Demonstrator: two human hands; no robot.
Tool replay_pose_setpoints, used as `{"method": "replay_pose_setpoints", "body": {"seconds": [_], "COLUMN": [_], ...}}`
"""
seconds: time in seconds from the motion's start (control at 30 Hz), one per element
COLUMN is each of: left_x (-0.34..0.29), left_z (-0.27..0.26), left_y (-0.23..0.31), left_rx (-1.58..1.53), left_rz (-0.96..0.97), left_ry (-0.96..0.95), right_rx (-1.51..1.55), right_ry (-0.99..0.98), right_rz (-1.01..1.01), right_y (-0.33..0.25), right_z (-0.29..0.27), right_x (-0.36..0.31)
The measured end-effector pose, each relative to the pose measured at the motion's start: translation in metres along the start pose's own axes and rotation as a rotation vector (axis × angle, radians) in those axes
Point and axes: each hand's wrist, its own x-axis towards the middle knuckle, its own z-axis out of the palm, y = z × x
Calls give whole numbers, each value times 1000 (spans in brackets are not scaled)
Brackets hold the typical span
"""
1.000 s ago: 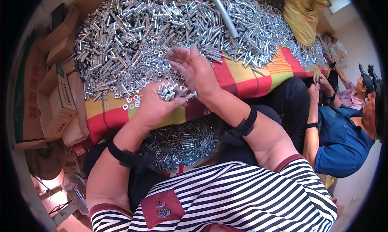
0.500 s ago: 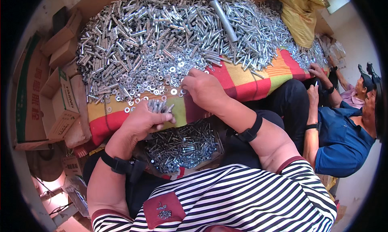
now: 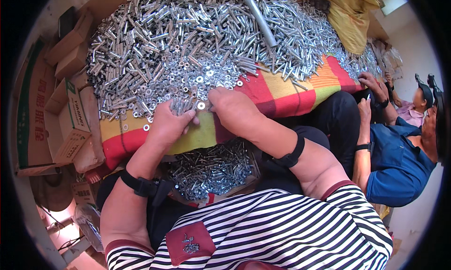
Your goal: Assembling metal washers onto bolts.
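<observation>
My left hand (image 3: pixel 169 123) is closed around a bunch of silvery bolts (image 3: pixel 182 105), thumb across their near side, at the front edge of the metal pile. Close beside it, my right hand (image 3: pixel 234 105) has its fingers curled down at the loose washers (image 3: pixel 206 77); its fingertips are partly hidden, so what they pinch cannot be made out. One flat washer (image 3: pixel 201 106) lies between the two hands, next to the right fingertips. Behind the washers rises a big heap of metal sleeves and bolts (image 3: pixel 188 30).
A checked cloth (image 3: pixel 263 98) lies under the heap. Below its edge, near my lap, sits a container of dark bolts (image 3: pixel 211 171). A metal tube (image 3: pixel 260 23) rests on the heap. Open cardboard boxes (image 3: pixel 70 124) stand left; a yellow sack (image 3: pixel 350 18) and co-workers (image 3: pixel 399 152) are right.
My left hand with the bolts has moved forward and slightly right, up to the washers. My right hand has shifted slightly left and down, so the two hands are closer together.
</observation>
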Motion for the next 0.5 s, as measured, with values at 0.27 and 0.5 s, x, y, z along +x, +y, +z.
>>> {"method": "replay_pose_setpoints", "body": {"seconds": [0.27,0.5], "left_x": [-2,-10], "left_z": [1,8], "left_y": [-5,2], "left_rx": [132,150], "left_rz": [29,123], "left_ry": [17,-86], "right_rx": [485,1129], "right_ry": [77,-195], "right_rz": [74,443], "right_y": [1,0], "right_z": [-14,-23], "right_x": [-6,-14]}}
